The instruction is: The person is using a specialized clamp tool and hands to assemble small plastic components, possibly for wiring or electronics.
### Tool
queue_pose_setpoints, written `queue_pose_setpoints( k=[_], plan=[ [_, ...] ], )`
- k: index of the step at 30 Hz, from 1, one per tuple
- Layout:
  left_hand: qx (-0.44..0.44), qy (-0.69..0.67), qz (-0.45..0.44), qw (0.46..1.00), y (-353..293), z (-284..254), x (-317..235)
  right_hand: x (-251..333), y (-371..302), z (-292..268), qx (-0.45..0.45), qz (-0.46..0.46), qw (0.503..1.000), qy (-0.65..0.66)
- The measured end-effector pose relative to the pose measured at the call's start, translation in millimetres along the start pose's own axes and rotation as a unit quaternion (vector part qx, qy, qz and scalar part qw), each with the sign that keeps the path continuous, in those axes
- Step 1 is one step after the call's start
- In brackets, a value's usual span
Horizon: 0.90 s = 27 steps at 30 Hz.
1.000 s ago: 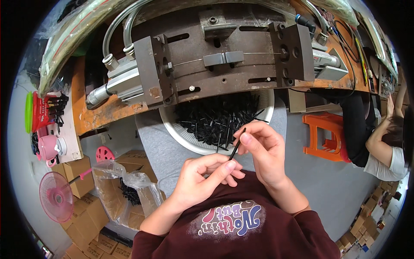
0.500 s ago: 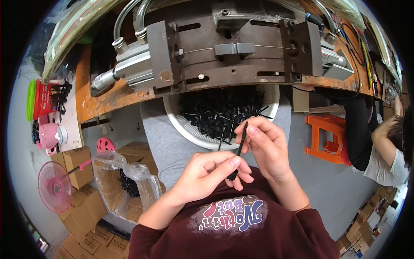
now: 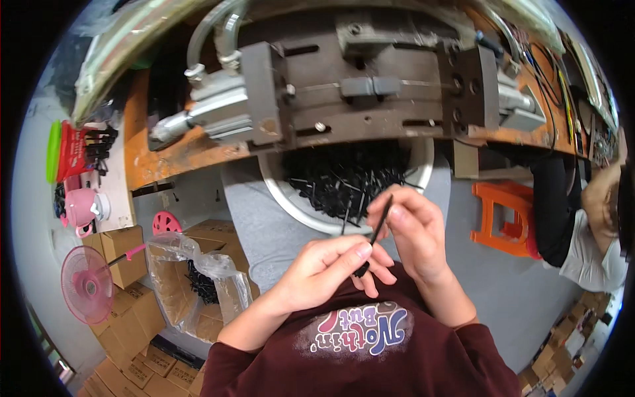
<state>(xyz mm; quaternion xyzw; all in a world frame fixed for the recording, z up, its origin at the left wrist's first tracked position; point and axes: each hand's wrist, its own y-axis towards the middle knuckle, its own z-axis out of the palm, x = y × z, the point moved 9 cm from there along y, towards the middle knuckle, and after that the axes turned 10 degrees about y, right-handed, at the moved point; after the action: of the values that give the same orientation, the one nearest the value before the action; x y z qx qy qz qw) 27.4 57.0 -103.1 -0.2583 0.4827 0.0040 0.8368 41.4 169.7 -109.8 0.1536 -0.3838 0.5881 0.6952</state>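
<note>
A slim black stick-like piece with a thicker lower end is held slanting between my two hands. My left hand pinches its lower part between thumb and fingers, the other fingers loosely spread beneath. Its upper part lies between the thumb and fingertips of my right hand. What kind of part it is, I cannot tell. Just beyond my hands, a white basin rests over my grey-clad lap, filled with many similar black pieces.
A metal clamping fixture with cylinders and hoses stands on the wooden bench ahead. At left are a plastic-lined carton, a pink fan and a pink pot. An orange stool and another person are at right.
The whole view has shifted a little, so the bench and basin appear slightly lower and farther right. Both hands keep their hold on the black piece.
</note>
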Motion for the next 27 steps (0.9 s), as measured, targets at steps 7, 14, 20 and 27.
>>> queue_pose_setpoints(
  k=[7, 14, 20, 27],
  plan=[
    [0.022, 0.018, 0.054, 0.998, -5, -2, -7, 11, -5, 11, -0.015, -0.087, 0.994, -0.065],
    [-0.102, 0.126, 0.152, 0.975, -26, -26, -48, 8, -3, 26, 0.02, -0.087, 0.993, -0.074],
    [-0.456, 0.397, 0.467, 0.645, -138, -84, -217, 3, -8, 8, -0.029, -0.049, 0.994, -0.098],
    [-0.589, 0.426, 0.601, 0.332, -252, -157, -413, -1, -18, -9, -0.077, -0.058, 0.991, -0.092]
  ],
)
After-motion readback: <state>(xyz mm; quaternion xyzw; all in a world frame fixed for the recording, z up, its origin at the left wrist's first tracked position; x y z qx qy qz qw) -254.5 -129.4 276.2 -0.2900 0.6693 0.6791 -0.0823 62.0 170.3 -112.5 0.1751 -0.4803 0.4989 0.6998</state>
